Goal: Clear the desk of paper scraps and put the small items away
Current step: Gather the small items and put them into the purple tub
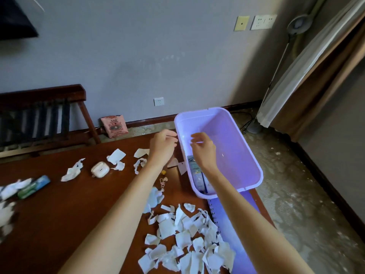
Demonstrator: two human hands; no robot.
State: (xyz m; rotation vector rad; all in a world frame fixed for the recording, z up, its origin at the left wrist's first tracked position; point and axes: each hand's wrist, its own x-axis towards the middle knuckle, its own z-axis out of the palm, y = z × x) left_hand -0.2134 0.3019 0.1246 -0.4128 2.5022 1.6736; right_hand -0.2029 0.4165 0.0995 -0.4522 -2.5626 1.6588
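Presently, on the desk (59, 214), dark wood:

Bin (246, 155), lavender plastic, at the far right edge. Tubes (194, 175) lie in its near left corner.

Right hand (203, 153): inside the bin above the tubes, fingers loosely curled, nothing seen between them.

Left hand (163, 148): at the bin's left rim, fingers curled toward it. Whether they grasp the rim cannot be told.

Scraps (187, 240), white paper: main heap on the near desk between the forearms, partly overlapping the notebook (235, 224). More loose pieces lie beyond the left arm, and others at the left edge are blurred.

Notebook: purple, spiral-bound, near right, its far end under the bin.

Earbud case (100, 169): pale, among the far scraps.

Green pack (34, 186): left, beside the blurred scraps.

Keychain (163, 181): just right of the left forearm, with a small yellow item (163, 172) just beyond it.

Pink tag (182, 167): just beside the bin's left wall.

Off the desk: pink packet (114, 125) on the floor against the wall; wooden bench (43, 113) at left; floor lamp (298, 23) and curtain (316, 66) at right.
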